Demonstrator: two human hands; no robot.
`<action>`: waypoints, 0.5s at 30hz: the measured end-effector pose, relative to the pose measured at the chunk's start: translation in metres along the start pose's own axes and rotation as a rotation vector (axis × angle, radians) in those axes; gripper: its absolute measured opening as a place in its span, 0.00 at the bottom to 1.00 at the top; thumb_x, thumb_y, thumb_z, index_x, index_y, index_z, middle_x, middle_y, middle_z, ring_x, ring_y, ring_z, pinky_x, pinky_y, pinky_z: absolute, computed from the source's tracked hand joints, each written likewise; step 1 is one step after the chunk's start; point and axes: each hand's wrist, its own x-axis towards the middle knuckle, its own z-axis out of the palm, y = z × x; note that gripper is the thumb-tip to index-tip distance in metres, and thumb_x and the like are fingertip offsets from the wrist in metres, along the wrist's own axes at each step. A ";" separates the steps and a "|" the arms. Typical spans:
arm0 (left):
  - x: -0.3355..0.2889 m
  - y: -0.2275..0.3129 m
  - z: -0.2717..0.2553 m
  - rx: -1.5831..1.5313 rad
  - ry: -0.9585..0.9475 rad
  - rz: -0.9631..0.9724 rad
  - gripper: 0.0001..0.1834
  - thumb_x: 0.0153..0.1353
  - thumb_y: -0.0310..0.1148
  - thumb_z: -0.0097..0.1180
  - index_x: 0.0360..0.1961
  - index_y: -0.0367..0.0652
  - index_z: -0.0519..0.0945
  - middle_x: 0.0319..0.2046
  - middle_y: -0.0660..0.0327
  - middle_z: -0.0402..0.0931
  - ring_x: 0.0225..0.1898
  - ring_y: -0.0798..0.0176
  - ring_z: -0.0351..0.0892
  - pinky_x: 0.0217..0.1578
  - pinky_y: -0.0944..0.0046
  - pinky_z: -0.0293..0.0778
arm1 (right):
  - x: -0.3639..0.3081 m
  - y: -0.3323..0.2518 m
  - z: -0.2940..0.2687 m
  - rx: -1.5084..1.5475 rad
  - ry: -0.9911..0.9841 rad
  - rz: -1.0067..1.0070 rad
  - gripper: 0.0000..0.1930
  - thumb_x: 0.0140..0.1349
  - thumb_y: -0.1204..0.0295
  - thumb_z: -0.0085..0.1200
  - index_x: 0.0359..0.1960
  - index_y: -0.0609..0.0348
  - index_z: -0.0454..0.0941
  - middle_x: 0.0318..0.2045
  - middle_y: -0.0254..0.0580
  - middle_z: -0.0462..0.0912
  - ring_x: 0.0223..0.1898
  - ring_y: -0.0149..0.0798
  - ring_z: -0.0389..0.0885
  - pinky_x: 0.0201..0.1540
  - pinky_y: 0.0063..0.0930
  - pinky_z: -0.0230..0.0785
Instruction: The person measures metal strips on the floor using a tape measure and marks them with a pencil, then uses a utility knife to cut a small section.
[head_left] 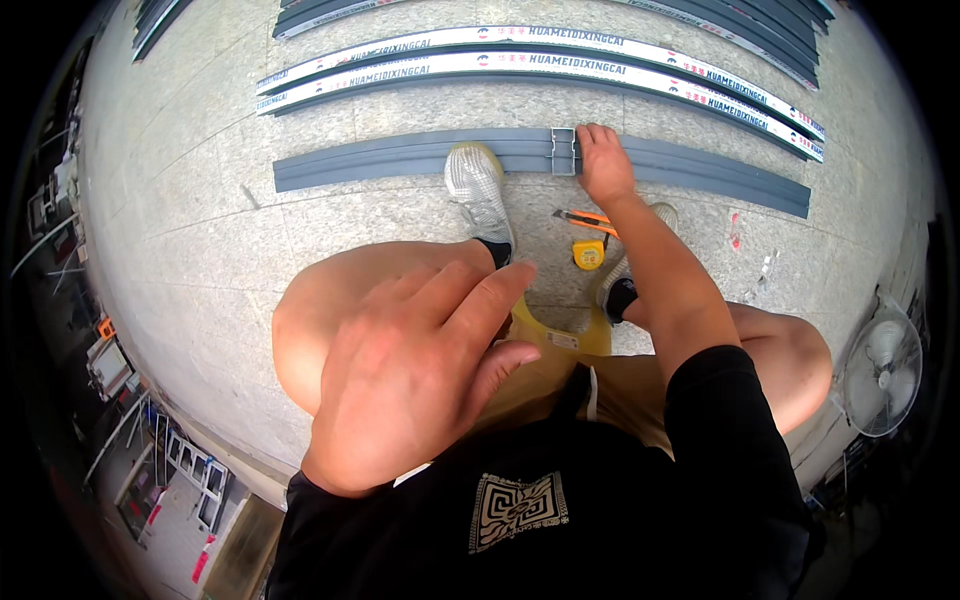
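Note:
A long grey metal profile [370, 160] lies crosswise on the floor in front of me, and the toe of my left shoe [474, 178] rests against it. On its middle sits a short open-ended piece of metal profile [563, 152], its silvery cut edge facing up. My right hand [605, 168] is closed at the right side of this short piece, fingers together and thumb mostly hidden. Raised close to the camera above my left knee, my left hand [415, 350] holds nothing; its thumb stands apart from the loosely bent fingers.
An orange utility knife [588, 219] and a yellow tape measure [588, 254] lie between my feet. Beyond are several film-covered profiles [540, 62] and further stacks [745, 35]. A yellow stool [553, 335] shows beneath me. A fan [882, 375] stands at right, a ladder [197, 470] lower left.

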 end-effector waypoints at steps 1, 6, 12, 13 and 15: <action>0.000 0.000 0.000 -0.001 -0.013 0.005 0.30 0.60 0.38 0.78 0.64 0.45 0.85 0.42 0.56 0.86 0.44 0.45 0.87 0.45 0.48 0.80 | -0.001 0.000 0.003 -0.001 -0.001 0.001 0.38 0.58 0.83 0.68 0.73 0.55 0.76 0.70 0.44 0.78 0.74 0.51 0.73 0.80 0.38 0.68; -0.004 0.001 -0.001 0.020 -0.074 0.029 0.29 0.65 0.38 0.75 0.65 0.42 0.84 0.46 0.55 0.85 0.48 0.47 0.87 0.47 0.50 0.82 | 0.003 -0.002 0.015 0.020 0.068 -0.013 0.33 0.63 0.82 0.61 0.73 0.56 0.76 0.69 0.44 0.79 0.75 0.50 0.73 0.81 0.38 0.67; -0.010 -0.002 0.004 0.002 -0.061 0.036 0.29 0.64 0.37 0.76 0.65 0.42 0.84 0.45 0.56 0.85 0.47 0.48 0.86 0.47 0.50 0.81 | 0.007 0.003 0.033 -0.051 0.015 -0.006 0.49 0.50 0.78 0.79 0.78 0.54 0.71 0.75 0.43 0.76 0.78 0.51 0.70 0.83 0.39 0.65; -0.009 -0.004 0.006 0.000 -0.054 0.047 0.29 0.63 0.37 0.76 0.65 0.42 0.84 0.45 0.56 0.85 0.47 0.48 0.86 0.47 0.50 0.81 | 0.006 0.007 0.036 -0.056 0.012 -0.004 0.49 0.50 0.78 0.79 0.78 0.54 0.71 0.75 0.43 0.76 0.78 0.51 0.70 0.83 0.39 0.65; -0.009 -0.007 0.010 -0.003 -0.045 0.048 0.29 0.63 0.37 0.76 0.64 0.42 0.84 0.45 0.56 0.85 0.47 0.48 0.86 0.47 0.50 0.81 | 0.003 0.010 0.037 -0.087 0.051 -0.010 0.52 0.52 0.76 0.80 0.81 0.54 0.68 0.76 0.45 0.74 0.79 0.51 0.69 0.83 0.41 0.65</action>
